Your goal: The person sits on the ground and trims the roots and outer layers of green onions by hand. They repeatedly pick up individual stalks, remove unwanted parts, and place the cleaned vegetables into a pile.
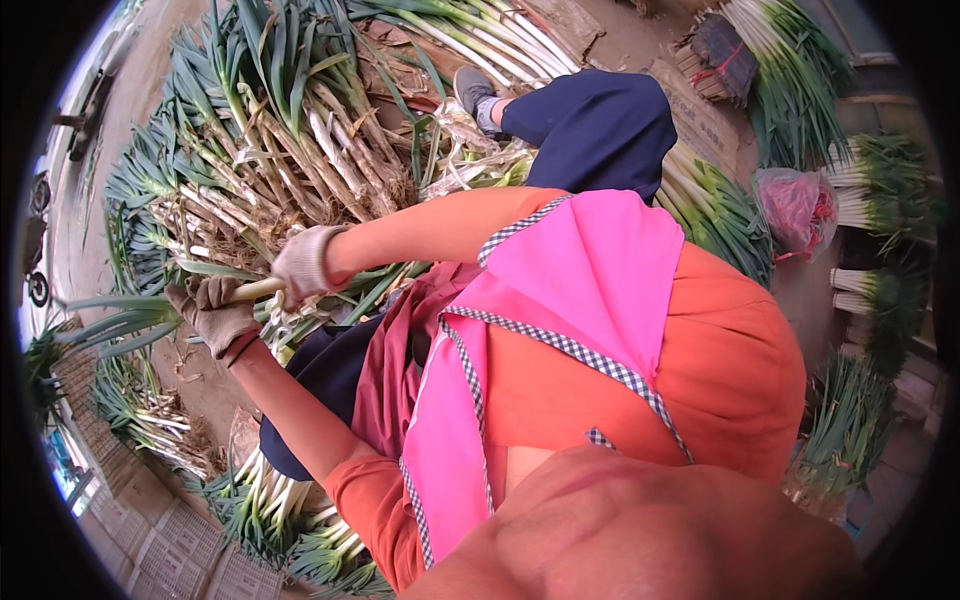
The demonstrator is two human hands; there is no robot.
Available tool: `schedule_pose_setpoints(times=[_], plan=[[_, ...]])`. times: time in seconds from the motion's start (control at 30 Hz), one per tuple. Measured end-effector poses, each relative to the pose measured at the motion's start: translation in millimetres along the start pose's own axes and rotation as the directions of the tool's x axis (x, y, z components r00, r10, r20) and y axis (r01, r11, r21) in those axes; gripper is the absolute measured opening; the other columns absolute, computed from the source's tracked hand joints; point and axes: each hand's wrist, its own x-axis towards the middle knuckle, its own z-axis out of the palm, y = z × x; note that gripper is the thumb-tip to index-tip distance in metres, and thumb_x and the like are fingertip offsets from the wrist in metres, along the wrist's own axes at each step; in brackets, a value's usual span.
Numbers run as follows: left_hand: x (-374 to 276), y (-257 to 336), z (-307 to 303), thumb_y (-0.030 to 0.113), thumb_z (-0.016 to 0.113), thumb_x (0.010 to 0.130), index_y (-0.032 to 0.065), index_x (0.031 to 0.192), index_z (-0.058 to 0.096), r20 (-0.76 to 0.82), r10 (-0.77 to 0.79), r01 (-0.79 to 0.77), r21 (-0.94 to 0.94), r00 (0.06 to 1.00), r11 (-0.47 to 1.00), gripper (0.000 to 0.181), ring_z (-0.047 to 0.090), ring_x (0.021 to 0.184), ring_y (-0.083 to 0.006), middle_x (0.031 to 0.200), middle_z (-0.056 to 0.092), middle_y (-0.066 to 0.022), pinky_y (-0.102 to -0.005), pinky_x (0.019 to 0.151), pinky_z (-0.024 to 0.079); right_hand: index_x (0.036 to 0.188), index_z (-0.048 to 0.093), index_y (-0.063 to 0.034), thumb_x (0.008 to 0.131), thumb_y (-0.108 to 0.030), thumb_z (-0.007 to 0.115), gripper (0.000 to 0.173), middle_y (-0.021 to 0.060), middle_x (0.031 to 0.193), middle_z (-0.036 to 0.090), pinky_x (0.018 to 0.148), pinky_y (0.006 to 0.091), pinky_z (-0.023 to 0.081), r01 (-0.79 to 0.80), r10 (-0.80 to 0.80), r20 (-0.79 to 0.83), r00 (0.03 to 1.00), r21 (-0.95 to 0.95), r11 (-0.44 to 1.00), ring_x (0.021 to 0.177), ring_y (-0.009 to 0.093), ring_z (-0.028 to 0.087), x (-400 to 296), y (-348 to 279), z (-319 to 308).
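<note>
My left hand, in a soiled knit glove with a dark band at the wrist, is closed around a long green onion. Its green leaves fan out leftward past my fingers. My right hand, gloved too, grips the other end of the pale stalk. The root end is hidden by that hand. Just beyond my hands lies a large heap of unpeeled green onions with brown outer skins and soil on their roots. Stripped pale skins are strewn beside my foot.
Peeled green onions lie at the top, with more onions behind my leg. A bundle and a plastic bag with pink contents are at right. Flattened cardboard covers ground at lower left, beside smaller onion piles.
</note>
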Motion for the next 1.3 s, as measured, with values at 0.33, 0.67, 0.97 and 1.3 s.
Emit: schedule_pose_setpoints(times=[0.33,0.67,0.97,1.3], plan=[[14,22,-5,0.045,0.068,0.085,0.0152,0.058,0.042,-0.204,0.056,-0.066,-0.041,0.977,0.997,0.048,0.030,0.037,-0.0091,0.044,0.032,0.0065,-0.0251,0.037,0.029,0.113,0.056,-0.0157,0.089,-0.045,0.054,0.038,0.0161,0.074,0.066,0.060,0.0444,0.051,-0.047,0.033,-0.189,0.981,-0.069,0.996,0.069,0.032,0.067,-82,51,19],[13,9,-4,0.038,0.055,0.095,0.0153,0.063,0.046,0.223,0.078,-0.075,-0.023,0.972,0.997,0.040,0.031,0.039,-0.0080,0.045,0.031,0.0066,-0.0237,0.042,0.031,0.109,0.067,-0.0200,0.093,-0.028,0.050,0.024,0.0039,0.088,0.069,0.071,0.0357,0.052,-0.005,0.073,-0.133,0.988,0.453,0.892,0.080,0.022,0.066,-64,38,-15],[-5,0,7,0.043,0.053,0.093,0.0207,0.065,0.035,-0.092,0.243,-0.219,0.216,0.966,0.952,0.039,0.031,0.049,-0.0112,0.055,0.032,0.0051,-0.0247,0.048,0.031,0.096,0.065,-0.0169,0.084,-0.036,0.061,0.023,0.0056,0.084,0.068,0.065,0.0393,0.052,0.302,-0.333,-0.434,0.837,-0.140,0.943,0.074,0.026,0.066,-26,44,17],[5,8,-14,0.042,0.047,0.098,0.0212,0.068,0.048,0.231,0.258,-0.238,-0.114,0.938,0.965,0.036,0.019,0.039,-0.0064,0.049,0.020,0.0095,-0.0226,0.039,0.021,0.108,0.064,-0.0064,0.084,-0.003,0.061,0.024,0.0057,0.094,0.068,0.072,0.0255,0.054,0.242,-0.126,-0.534,0.836,0.154,0.958,0.080,0.017,0.067,-49,44,6]])
